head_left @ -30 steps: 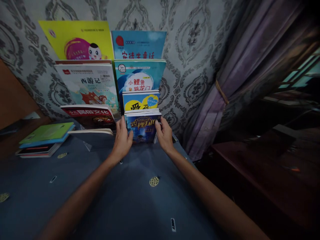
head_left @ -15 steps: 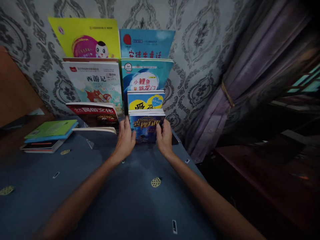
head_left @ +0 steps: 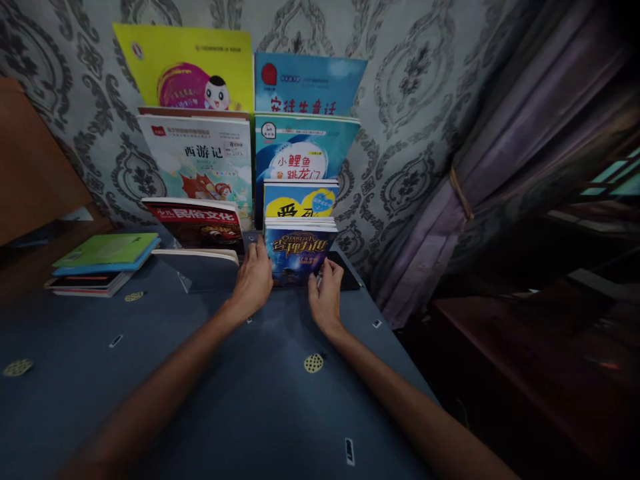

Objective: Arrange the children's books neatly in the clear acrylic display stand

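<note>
At twelve o'clock, standing dark-blue paperback (head_left: 296, 257), ornate gold title; left hand (head_left: 254, 277) at its nine, right hand (head_left: 327, 293) at four; cannot tell whether grasping.

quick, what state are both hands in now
Left hand: loosely curled at left edge of dark blue book; grip unclear.
Right hand: curled at its lower right edge; grip unclear.

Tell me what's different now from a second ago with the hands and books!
The right hand moved lower along the right side of the dark blue book, near its bottom corner. The left hand stayed by its left edge. The other standing books and green-topped pile stayed put.
</note>
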The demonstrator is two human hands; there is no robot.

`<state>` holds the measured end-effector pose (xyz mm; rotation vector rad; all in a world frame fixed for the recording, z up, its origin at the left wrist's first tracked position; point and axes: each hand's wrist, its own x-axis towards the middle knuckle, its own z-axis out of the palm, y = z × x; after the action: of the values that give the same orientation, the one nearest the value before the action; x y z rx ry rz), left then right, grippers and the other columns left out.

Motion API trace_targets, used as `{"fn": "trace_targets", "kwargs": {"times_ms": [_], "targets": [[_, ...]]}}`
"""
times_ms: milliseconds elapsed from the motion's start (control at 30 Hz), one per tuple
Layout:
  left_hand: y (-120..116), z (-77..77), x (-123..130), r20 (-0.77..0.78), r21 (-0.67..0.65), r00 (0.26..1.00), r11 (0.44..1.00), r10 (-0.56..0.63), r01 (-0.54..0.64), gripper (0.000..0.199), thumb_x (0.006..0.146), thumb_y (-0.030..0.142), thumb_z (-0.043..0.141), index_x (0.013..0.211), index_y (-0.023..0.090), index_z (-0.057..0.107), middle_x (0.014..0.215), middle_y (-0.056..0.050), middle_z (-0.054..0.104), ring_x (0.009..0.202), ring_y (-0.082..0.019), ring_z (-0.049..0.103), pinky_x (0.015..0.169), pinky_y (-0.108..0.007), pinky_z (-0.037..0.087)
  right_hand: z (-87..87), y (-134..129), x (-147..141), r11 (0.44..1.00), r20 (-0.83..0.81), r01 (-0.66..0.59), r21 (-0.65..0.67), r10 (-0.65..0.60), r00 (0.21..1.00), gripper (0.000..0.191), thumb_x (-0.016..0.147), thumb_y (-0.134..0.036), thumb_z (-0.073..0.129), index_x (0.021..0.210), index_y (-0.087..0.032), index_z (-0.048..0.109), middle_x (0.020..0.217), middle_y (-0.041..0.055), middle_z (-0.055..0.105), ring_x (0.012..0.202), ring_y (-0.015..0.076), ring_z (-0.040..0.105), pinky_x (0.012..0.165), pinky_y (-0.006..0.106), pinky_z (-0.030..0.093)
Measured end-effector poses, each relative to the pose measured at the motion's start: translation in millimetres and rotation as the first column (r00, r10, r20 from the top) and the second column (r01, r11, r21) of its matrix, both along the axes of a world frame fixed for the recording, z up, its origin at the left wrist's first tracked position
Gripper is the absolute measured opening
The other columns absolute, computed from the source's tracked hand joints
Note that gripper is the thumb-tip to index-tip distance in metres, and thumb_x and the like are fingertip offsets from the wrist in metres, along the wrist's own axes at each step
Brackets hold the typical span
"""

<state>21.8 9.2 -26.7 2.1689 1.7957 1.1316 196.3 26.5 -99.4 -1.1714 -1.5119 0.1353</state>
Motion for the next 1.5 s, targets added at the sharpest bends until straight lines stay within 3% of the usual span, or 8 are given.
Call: {"fn": "trace_targets", "kwargs": {"times_ms": [233, 467, 767, 1067, 1300, 1500], "targets": [[-1, -0.8, 0, -0.023, -0.021, 0.999, 0.999, 0.025, -0.026, 0.061, 0.095, 0.013, 0.043, 0.153, 0.01, 0.026, 0.141, -0.024, 0.05, 0.137, -0.034, 0.051, 0.109, -0.052, 0.046, -5.0, 1, 1, 1.0, -0.007, -0.008, 0.022, 0.008, 1.0, 0.046, 0.092, -0.024, 0.045, 0.138, -0.021, 0.049, 0.129, 0.013, 0.047, 0.126, 0.0273, 0.05, 0.112, 0.053, 0.045], [2, -6.9, -2, -0.062, 0.06, 0.998, 0.998, 0.034, -0.03, 0.057, 0.095, 0.016, 0.044, 0.151, 0.01, 0.03, 0.135, -0.023, 0.055, 0.129, -0.035, 0.058, 0.104, -0.053, 0.051, -3.7, 0, 1, 1.0, -0.026, -0.008, 0.01, 0.008, 1.0, 0.047, 0.091, -0.023, 0.046, 0.137, -0.019, 0.05, 0.13, 0.014, 0.047, 0.127, 0.0281, 0.051, 0.111, 0.053, 0.046], [-2, -2.9, -1, -0.041, -0.023, 0.999, 0.999, 0.026, -0.027, 0.06, 0.096, 0.018, 0.043, 0.153, 0.008, 0.026, 0.145, -0.027, 0.049, 0.138, -0.037, 0.05, 0.108, -0.056, 0.048, -2.3, 3, 6, 1.0, -0.062, -0.026, 0.005, 0.027, 0.998, 0.042, 0.091, -0.028, 0.047, 0.133, -0.02, 0.053, 0.129, 0.0141, 0.048, 0.121, 0.0285, 0.056, 0.105, 0.054, 0.05], [-3, -24.4, -3, 0.017, 0.02, 0.999, 0.999, -0.029, 0.029, 0.068, 0.093, 0.015, 0.042, 0.156, 0.006, 0.017, 0.158, -0.03, 0.035, 0.151, -0.036, 0.033, 0.121, -0.058, 0.032, 0.5, 0, 18, 0.999, -0.064, -0.03, -0.009, 0.03, 0.998, 0.045, 0.09, -0.032, 0.051, 0.133, -0.02, 0.055, 0.126, 0.0136, 0.053, 0.106, 0.0262, 0.062, 0.093, 0.051, 0.056], [-26, -37.1, -5, 0.024, 0.0, 0.993, 0.993, -0.117, 0.117, 0.069, 0.094, 0.017, 0.042, 0.156, 0.004, 0.015, 0.158, -0.031, 0.034, 0.153, -0.035, 0.03, 0.122, -0.055, 0.032, 2.5, 1, 34, 0.996, -0.102, -0.074, -0.046, 0.069, 0.992, 0.049, 0.09, -0.044, 0.056, 0.131, -0.018, 0.058, 0.127, 0.0146, 0.061, 0.116, 0.0296, 0.06, 0.101, 0.054, 0.05], [-51, -55.1, -6, -0.125, -0.093, 0.978, 0.983, -0.17, 0.159, 0.074, 0.088, 0.008, 0.041, 0.156, 0.003, 0.013, 0.164, -0.031, 0.024, 0.156, -0.034, 0.021, 0.125, -0.053, 0.027, 5.3, 3, 34, 0.979, -0.22, -0.172, -0.108, 0.145, 0.965, 0.056, 0.089, -0.049, 0.059, 0.134, -0.016, 0.057, 0.136, 0.0177, 0.062, 0.122, 0.0292, 0.061, 0.107, 0.053, 0.046]]}}
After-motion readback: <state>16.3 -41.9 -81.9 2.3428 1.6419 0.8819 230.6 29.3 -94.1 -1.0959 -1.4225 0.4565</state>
